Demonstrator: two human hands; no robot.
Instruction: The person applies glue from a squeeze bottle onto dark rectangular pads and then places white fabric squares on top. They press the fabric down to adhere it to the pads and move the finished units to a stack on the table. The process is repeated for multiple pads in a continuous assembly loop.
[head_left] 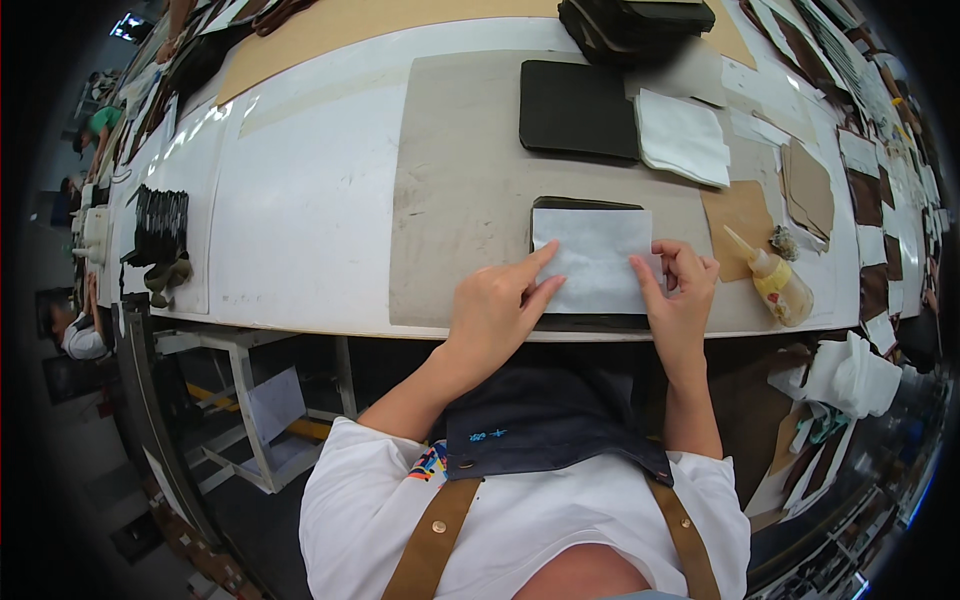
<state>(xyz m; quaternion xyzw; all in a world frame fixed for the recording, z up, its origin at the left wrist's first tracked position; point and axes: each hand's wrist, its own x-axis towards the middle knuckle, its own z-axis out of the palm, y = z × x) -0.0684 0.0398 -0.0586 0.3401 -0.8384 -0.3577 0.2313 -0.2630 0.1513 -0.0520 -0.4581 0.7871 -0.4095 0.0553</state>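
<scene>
A thin white rectangular sheet (597, 285) lies over a black flat panel (545, 203), whose dark edges show at the top, left and bottom. My left hand (500, 305) presses on the sheet's left side with index finger and thumb spread; its other fingers are curled. At the right edge, my right hand (682, 290) holds the sheet, thumb on top and the other fingers bent beside the edge. Farther back lies another black panel (578, 110), with a stack of white sheets (683, 138) at its right.
A grey mat (450, 200) covers part of the white table (300, 220). At right are a glue bottle (782, 290) with a pointed nozzle, a brown piece (737, 215) and a small crumpled lump (784, 242). Dark stacked pieces (640, 30) stand at the back; a black bundle (160, 225) stands left.
</scene>
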